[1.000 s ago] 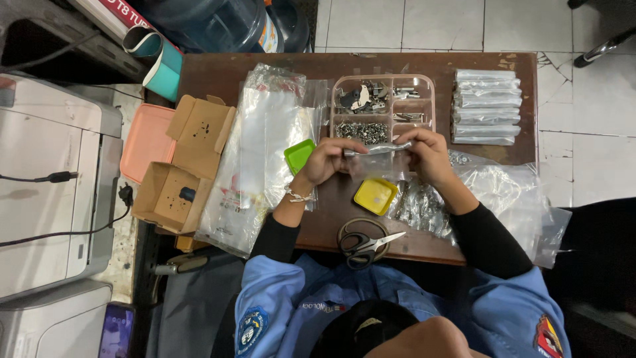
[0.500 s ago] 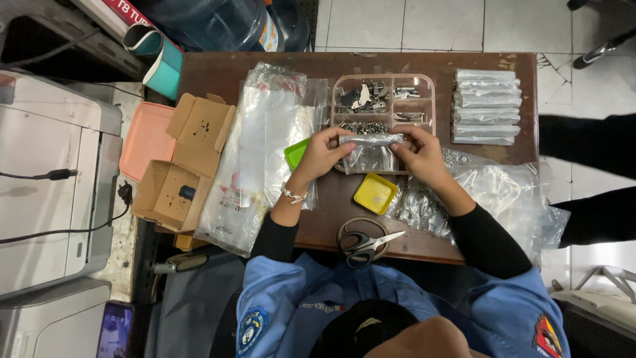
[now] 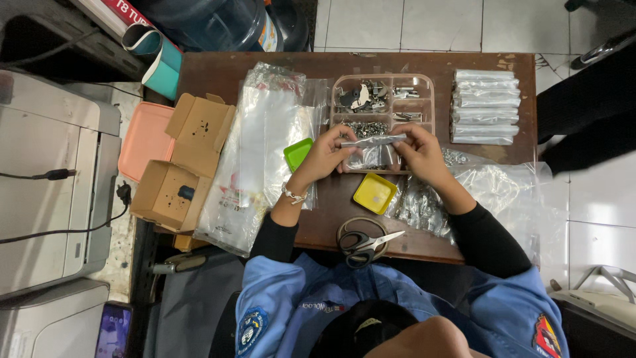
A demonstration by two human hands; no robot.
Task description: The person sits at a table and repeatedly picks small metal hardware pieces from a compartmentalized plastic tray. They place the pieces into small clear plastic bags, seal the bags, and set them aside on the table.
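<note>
Left hand (image 3: 326,156) and right hand (image 3: 419,151) each pinch one end of a small clear bag (image 3: 372,141), fingers closed on it; the bag is stretched level between them, just above the front of the divided tray (image 3: 432,99). Tray: pale translucent plastic, compartments of small metal parts. Right of it, a stack of flat silvery packets (image 3: 485,106). Green dish (image 3: 297,154) and yellow dish (image 3: 374,193), both square plastic, near the hands. Scissors (image 3: 364,242) at the near edge. Loose clear bags (image 3: 255,156) lie left; open cardboard boxes (image 3: 182,169) beyond. Worktop (image 3: 225,73): worn brown wood. Floor (image 3: 397,23): white tile.
</note>
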